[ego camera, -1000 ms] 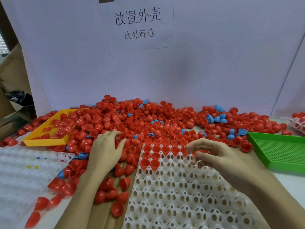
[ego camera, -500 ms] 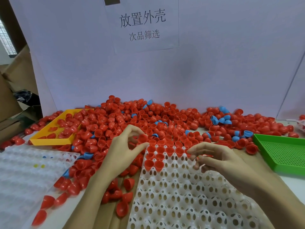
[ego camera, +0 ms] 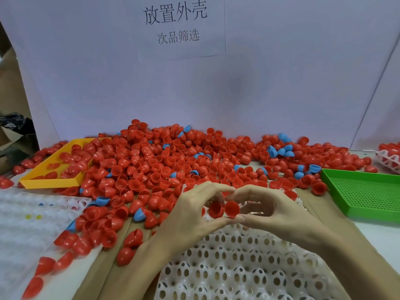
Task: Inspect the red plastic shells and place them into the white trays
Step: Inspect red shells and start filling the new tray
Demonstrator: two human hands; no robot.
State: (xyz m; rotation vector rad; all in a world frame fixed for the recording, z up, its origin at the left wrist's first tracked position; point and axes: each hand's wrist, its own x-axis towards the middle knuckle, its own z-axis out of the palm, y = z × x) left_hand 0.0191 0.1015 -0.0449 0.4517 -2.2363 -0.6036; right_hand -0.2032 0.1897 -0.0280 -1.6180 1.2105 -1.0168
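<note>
Two red shells pinched over the white tray.
Left hand holds one shell, right hand the other; open mouths face the viewer, empty sockets lie directly below.

My left hand has left the pile and my right hand has risen — they now meet above the white tray, each pinching a red shell.
</note>
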